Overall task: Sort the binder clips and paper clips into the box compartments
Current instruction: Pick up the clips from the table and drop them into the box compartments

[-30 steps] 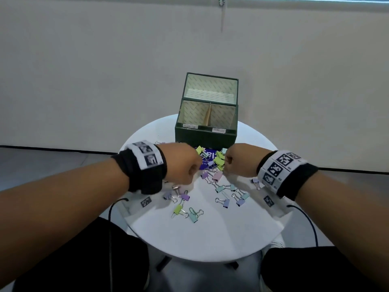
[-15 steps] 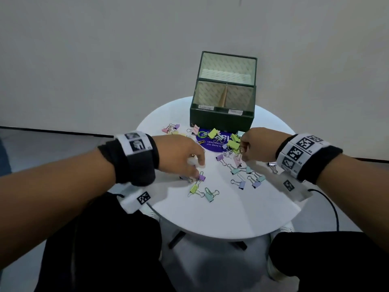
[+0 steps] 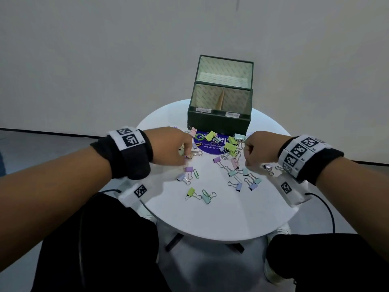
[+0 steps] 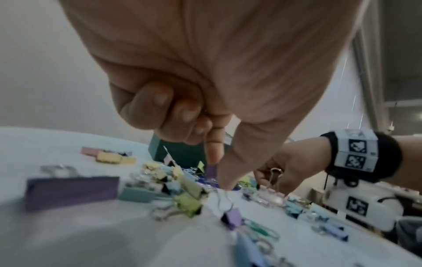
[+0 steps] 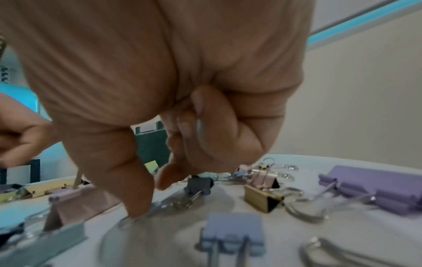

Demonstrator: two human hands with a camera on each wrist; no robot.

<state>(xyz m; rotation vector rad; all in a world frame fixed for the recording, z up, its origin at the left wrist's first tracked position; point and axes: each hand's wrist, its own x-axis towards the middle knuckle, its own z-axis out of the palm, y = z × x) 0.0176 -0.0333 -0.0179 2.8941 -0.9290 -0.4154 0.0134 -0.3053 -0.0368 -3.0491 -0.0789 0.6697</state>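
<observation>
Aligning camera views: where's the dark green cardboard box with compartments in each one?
Head: the dark green cardboard box is upper centre, at the table's far edge.
Left wrist: the box is mid-frame, partly hidden behind the left hand.
Right wrist: the box is centre-left, in the gap between thumb and fingers of the right hand.
Shared landmark: the round white table strewn with pastel binder clips.

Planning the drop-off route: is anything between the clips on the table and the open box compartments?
Nothing visible blocks it. The box stands open behind the clip pile, its compartments uncovered. Only its front wall must be cleared.
</observation>
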